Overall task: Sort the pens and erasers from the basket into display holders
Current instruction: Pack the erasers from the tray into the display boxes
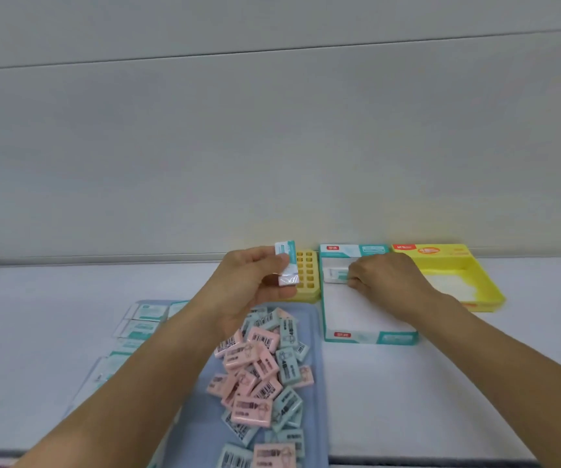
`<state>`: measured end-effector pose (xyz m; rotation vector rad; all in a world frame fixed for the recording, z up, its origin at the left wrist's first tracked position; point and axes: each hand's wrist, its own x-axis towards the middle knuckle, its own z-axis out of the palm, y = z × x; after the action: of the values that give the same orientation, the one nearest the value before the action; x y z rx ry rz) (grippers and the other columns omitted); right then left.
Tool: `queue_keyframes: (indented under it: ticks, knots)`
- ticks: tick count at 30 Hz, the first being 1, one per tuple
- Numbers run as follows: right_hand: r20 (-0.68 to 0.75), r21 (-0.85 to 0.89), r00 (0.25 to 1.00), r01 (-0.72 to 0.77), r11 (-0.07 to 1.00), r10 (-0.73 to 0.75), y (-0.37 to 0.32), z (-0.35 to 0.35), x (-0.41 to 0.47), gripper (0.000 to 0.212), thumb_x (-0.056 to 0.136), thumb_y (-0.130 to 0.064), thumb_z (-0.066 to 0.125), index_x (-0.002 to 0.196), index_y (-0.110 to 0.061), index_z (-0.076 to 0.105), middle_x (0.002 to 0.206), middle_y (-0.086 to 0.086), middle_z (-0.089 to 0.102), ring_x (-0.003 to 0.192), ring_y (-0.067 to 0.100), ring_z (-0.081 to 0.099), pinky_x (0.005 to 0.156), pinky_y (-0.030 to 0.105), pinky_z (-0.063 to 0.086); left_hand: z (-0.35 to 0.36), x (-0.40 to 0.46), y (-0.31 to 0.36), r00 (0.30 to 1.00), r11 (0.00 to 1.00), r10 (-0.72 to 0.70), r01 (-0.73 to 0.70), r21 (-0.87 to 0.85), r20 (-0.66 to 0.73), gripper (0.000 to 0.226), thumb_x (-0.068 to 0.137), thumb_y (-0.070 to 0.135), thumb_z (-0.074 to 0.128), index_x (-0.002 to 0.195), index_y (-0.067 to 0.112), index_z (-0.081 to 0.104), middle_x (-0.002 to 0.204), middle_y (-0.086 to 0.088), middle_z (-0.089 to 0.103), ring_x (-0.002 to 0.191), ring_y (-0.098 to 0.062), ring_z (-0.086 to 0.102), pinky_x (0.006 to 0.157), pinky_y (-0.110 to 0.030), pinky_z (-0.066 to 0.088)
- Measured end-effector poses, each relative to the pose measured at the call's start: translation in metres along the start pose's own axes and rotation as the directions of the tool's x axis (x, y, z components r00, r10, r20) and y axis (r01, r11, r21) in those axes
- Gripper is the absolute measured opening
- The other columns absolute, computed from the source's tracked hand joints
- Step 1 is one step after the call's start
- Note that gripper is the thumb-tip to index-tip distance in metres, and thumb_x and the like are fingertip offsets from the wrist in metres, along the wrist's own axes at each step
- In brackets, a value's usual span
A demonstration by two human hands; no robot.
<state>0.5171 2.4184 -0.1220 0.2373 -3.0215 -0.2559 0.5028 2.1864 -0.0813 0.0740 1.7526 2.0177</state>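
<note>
White table (69, 288) against a plain grey wall. Left hand (255, 282) raised, pinching a white-and-teal eraser (286, 263) above the blue basket (316, 366) heaped with pink and pale-blue erasers (262, 366). Right hand (383, 278) inside the teal-edged display holder (370, 337), fingers curled on another white eraser (334, 275). Yellow holder (481, 282) just beside, pegged yellow tray (306, 275) behind.

Head camera looks down, fairly near, over table (475, 383).
</note>
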Motion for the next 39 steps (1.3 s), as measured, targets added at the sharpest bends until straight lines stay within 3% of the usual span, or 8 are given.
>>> queue_keyframes:
  ticks: [7, 12, 21, 23, 25, 29, 32, 39]
  knots:
    - [-0.333, 0.7, 0.912, 0.067, 0.711, 0.241, -0.006, -0.011, -0.018, 0.028, 0.093, -0.016, 0.061, 0.12, -0.024, 0.066, 0.101, -0.005, 0.066, 0.08, 0.014, 0.061, 0.074, 0.037, 0.052, 0.006, 0.006, -0.001, 0.998, 0.995, -0.044, 0.048, -0.086, 0.048, 0.017, 0.091, 0.002, 0.06, 0.107, -0.001, 0.066, 0.1, -0.019, 0.074, 0.086, -0.029, 0.073, 0.066, -0.029, 0.06]
    - [-0.36, 0.669, 0.93, 0.316, 0.673, -0.079, -0.015, -0.041, -0.023, 0.056, 0.092, -0.019, 0.064, 0.141, -0.039, 0.044, 0.133, -0.018, 0.046, 0.102, -0.002, 0.053, 0.077, 0.016, 0.048, 0.01, 0.008, 0.002, 0.987, 0.971, 0.101, -0.125, 0.202, 0.125, 0.021, 0.086, -0.004, 0.067, 0.104, 0.005, 0.071, 0.097, -0.017, 0.074, 0.079, -0.022, 0.069, 0.07, -0.024, 0.058]
    - [-0.369, 0.342, 0.927, 0.198, 0.918, -0.062, 0.006, -0.048, -0.038, 0.03, 0.086, -0.027, 0.071, 0.116, -0.024, 0.066, 0.106, -0.003, 0.06, 0.094, 0.017, 0.057, 0.068, 0.032, 0.044, 0.035, 0.028, 0.005, 0.968, 0.913, 0.167, -0.224, 0.34, 0.189, 0.022, 0.086, 0.007, 0.071, 0.107, 0.012, 0.064, 0.077, -0.004, 0.071, 0.066, -0.015, 0.062, 0.063, -0.022, 0.054]
    - [-0.27, 0.258, 0.96, -0.008, 0.966, 0.08, 0.019, -0.042, -0.038, 0.032, 0.086, -0.035, 0.069, 0.117, -0.028, 0.064, 0.111, -0.005, 0.057, 0.103, 0.019, 0.054, 0.072, 0.03, 0.035, 0.043, 0.044, 0.0, 0.951, 0.772, 0.28, -0.302, 0.56, 0.127, 0.021, 0.091, 0.021, 0.066, 0.112, 0.017, 0.063, 0.092, -0.001, 0.069, 0.08, -0.012, 0.061, 0.06, -0.021, 0.051]
    - [-0.133, 0.183, 0.969, -0.183, 0.966, 0.208, 0.029, -0.034, -0.037, 0.035, 0.087, -0.039, 0.066, 0.121, -0.029, 0.062, 0.115, -0.004, 0.052, 0.108, 0.018, 0.048, 0.079, 0.032, 0.035, 0.047, 0.059, -0.007, 0.892, 0.365, 0.395, -0.372, 0.854, 0.22, 0.03, 0.092, 0.031, 0.062, 0.121, 0.023, 0.061, 0.112, 0.0, 0.063, 0.104, -0.016, 0.053, 0.079, -0.03, 0.051]
    - [-0.035, 0.095, 0.959, -0.278, 0.956, 0.282, 0.025, -0.015, -0.029, 0.033, 0.088, -0.04, 0.061, 0.119, -0.028, 0.061, 0.112, -0.002, 0.05, 0.109, 0.02, 0.047, 0.085, 0.033, 0.036, 0.063, 0.079, -0.022, 0.837, -0.147, 0.302, -0.433, 0.889, 0.457, 0.046, 0.085, 0.04, 0.068, 0.127, 0.026, 0.057, 0.123, 0.001, 0.055, 0.114, -0.02, 0.047, 0.088, -0.035, 0.039]
    - [-0.038, 0.037, 0.948, -0.316, 0.948, 0.317, 0.019, -0.007, -0.02, 0.033, 0.088, -0.037, 0.059, 0.12, -0.027, 0.06, 0.112, -0.001, 0.05, 0.111, 0.021, 0.046, 0.084, 0.034, 0.037, 0.071, 0.09, -0.026, 0.81, -0.239, 0.341, -0.416, 0.878, 0.477, 0.038, 0.084, 0.029, 0.068, 0.119, 0.021, 0.055, 0.117, 0.0, 0.055, 0.108, -0.021, 0.052, 0.076, -0.032, 0.037]
    - [-0.032, 0.108, 0.925, -0.372, 0.922, 0.377, 0.019, 0.002, -0.013, 0.035, 0.089, -0.042, 0.061, 0.122, -0.032, 0.063, 0.105, 0.001, 0.052, 0.105, 0.022, 0.05, 0.075, 0.033, 0.036, 0.067, 0.098, -0.027, 0.812, -0.108, 0.378, -0.439, 0.892, 0.445, 0.026, 0.086, 0.017, 0.063, 0.112, 0.018, 0.057, 0.112, -0.001, 0.057, 0.102, -0.019, 0.053, 0.076, -0.036, 0.048]
